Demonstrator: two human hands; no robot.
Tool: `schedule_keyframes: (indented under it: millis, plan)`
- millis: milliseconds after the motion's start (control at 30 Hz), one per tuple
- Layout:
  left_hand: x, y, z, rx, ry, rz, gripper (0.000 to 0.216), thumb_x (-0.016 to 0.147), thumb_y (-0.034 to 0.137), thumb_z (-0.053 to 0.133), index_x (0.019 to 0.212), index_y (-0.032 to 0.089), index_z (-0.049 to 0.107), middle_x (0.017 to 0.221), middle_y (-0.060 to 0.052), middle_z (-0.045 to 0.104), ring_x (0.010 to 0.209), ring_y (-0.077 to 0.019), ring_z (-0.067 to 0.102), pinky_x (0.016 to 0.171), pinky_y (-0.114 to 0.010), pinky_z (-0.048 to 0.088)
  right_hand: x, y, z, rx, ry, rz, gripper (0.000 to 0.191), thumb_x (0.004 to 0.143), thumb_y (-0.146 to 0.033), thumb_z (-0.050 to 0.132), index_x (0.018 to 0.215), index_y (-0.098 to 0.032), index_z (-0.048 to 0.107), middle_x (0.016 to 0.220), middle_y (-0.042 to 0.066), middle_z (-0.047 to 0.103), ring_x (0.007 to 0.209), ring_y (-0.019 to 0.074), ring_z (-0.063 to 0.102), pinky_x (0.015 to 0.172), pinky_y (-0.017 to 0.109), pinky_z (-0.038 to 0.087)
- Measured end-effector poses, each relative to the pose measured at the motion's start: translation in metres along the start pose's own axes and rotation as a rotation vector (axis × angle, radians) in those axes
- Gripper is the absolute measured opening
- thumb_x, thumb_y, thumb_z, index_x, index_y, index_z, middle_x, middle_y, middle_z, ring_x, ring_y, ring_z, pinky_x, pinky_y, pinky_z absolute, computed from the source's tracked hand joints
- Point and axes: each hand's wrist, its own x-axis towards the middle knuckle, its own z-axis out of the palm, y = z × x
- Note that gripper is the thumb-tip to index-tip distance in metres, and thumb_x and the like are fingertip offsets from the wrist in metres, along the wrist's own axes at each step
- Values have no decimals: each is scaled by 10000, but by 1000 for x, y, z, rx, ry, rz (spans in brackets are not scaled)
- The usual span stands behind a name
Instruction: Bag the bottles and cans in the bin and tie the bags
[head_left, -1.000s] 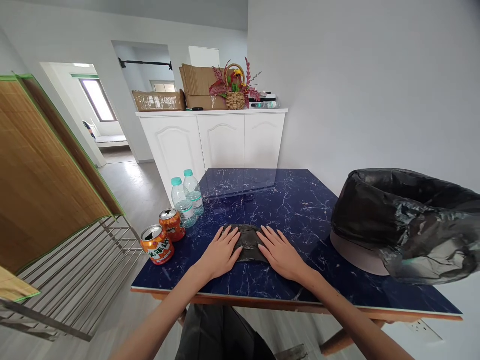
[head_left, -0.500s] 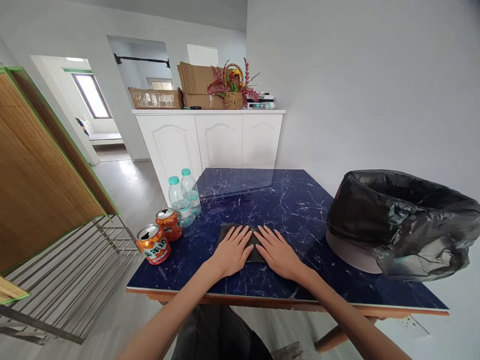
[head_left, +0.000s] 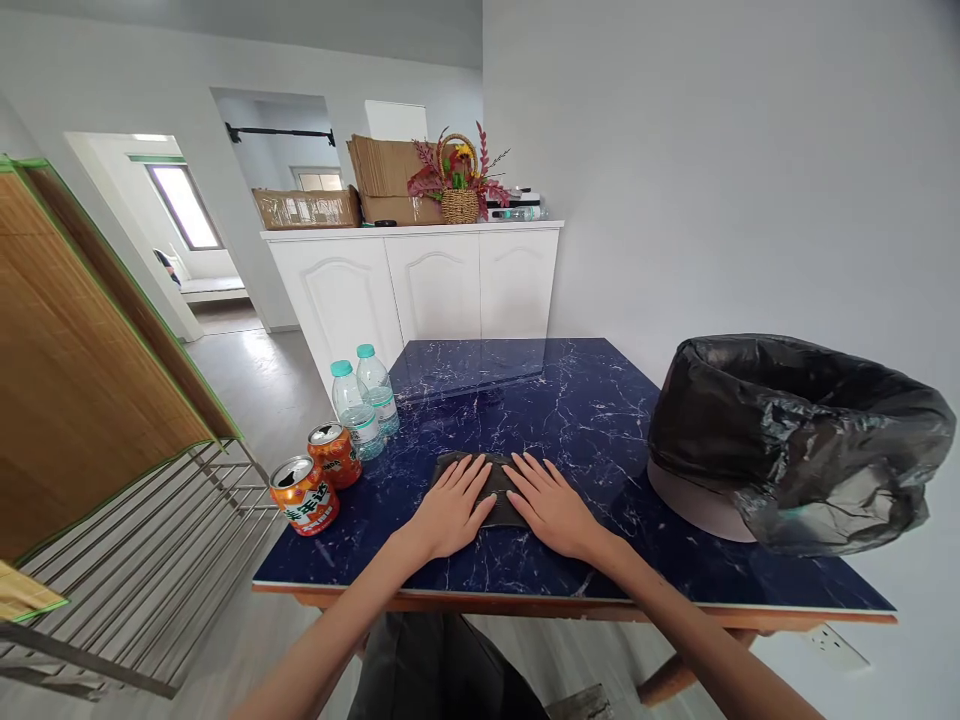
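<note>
We rest our left hand (head_left: 452, 508) and right hand (head_left: 553, 508) flat, fingers slightly spread, on a folded black plastic piece (head_left: 501, 514) on the worktop (head_left: 517, 410). It lies left of the black-lined bin (head_left: 709, 435); two orange cans (head_left: 305, 503) and two clear bottles (head_left: 356, 412) stand farther left of that bin.

2 cans (head_left: 309, 505), 2 btls (head_left: 352, 412) on tbl (head_left: 517, 405)
</note>
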Motion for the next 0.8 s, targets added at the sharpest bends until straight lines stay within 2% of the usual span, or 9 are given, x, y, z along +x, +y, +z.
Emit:
schedule_keyframes:
  millis: [100, 167, 300, 367, 433, 533, 633, 800]
  plan:
    - [0, 4, -15, -6, -21, 20, 620, 1137, 538, 363, 1639, 179, 436, 1706, -155, 433, 1616, -341, 337, 1295, -576, 340, -8, -2, -8, 31, 0, -4, 644, 1153, -557, 213, 1684, -237, 387, 1771, 65, 286, 1655, 255, 214, 1351, 542, 205]
    - [-3, 11, -30, -19, -30, 69, 531, 1144, 466, 386, 1581, 194, 516, 1689, -131, 471, 1623, -312, 330, 1312, -555, 331, -24, -2, -16, 61, 11, -4, 644, 1153, -559, 226, 1695, -239, 359, 1782, 52, 257, 1661, 247, 190, 1355, 521, 215]
    - [-13, 30, -61, -88, -38, 236, 366, 1134, 301, 442, 1413, 247, 671, 1616, -72, 573, 1590, -259, 404, 1336, -517, 322, -76, 6, -32, 190, 59, 17, 603, 1153, -517, 329, 1723, -331, 262, 1800, -8, 209, 1667, 244, 165, 1354, 519, 246]
    - [-15, 38, -70, -108, -69, 283, 352, 1119, 298, 493, 1410, 264, 687, 1615, -73, 574, 1585, -282, 415, 1329, -539, 333, -102, 15, -37, 241, 34, 60, 607, 1150, -503, 370, 1726, -400, 207, 1803, -42, 193, 1664, 249, 181, 1333, 510, 312]
    - [-12, 43, -74, -116, -125, 298, 391, 1107, 348, 536, 1472, 269, 656, 1664, -83, 514, 1602, -317, 377, 1321, -555, 338, -122, 25, -39, 270, 6, 100, 605, 1149, -493, 387, 1720, -438, 196, 1801, -59, 199, 1660, 255, 202, 1322, 508, 338]
    - [4, 48, -69, -115, -200, 293, 541, 1098, 491, 538, 1581, 249, 555, 1738, -104, 382, 1628, -351, 301, 1320, -566, 323, -135, 36, -41, 305, 15, 151, 581, 1147, -482, 399, 1706, -450, 243, 1789, -60, 249, 1647, 260, 250, 1317, 501, 351]
    - [27, 49, -53, -110, -233, 272, 637, 1107, 571, 459, 1644, 229, 460, 1772, -103, 278, 1647, -348, 222, 1333, -558, 288, -135, 43, -44, 335, 48, 187, 563, 1140, -478, 428, 1687, -447, 302, 1771, -53, 306, 1628, 260, 307, 1307, 483, 376]
    - [74, 39, -17, -98, -191, 243, 653, 1125, 586, 379, 1679, 241, 387, 1782, -74, 256, 1665, -320, 131, 1347, -533, 252, -128, 46, -45, 340, 104, 175, 536, 1132, -434, 471, 1659, -421, 375, 1734, -27, 395, 1593, 248, 387, 1288, 444, 413]
